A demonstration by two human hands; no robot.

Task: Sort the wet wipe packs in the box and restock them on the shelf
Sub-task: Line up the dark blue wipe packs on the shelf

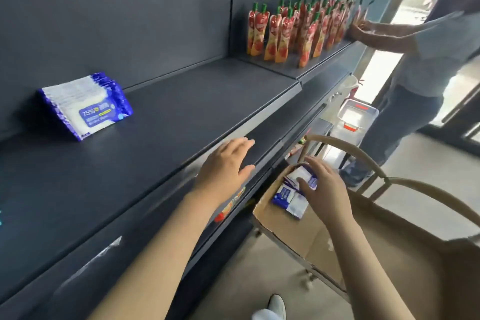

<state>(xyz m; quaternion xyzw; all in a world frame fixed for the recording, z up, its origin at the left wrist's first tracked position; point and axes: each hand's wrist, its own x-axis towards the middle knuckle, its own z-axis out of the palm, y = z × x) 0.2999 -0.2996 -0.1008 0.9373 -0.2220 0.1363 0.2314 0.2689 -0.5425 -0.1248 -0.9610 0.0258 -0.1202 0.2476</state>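
Two bare hands: the left hand (226, 163) hovers flat over the matte dark shelf (181, 101) edge, fingers straight and slightly spread, holding nothing. The right hand (324, 189) is in the brown cardboard box (298, 234), thumb and curled fingers around a glossy blue-and-white pack (301, 172) atop loose packs (284, 196). More flat packs lean in a row (83, 106) far left on the shelf

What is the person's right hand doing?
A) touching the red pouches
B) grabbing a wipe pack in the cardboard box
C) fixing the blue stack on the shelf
B: the right hand is down in the cardboard box, with its thumb and fingers around a wet wipe pack.
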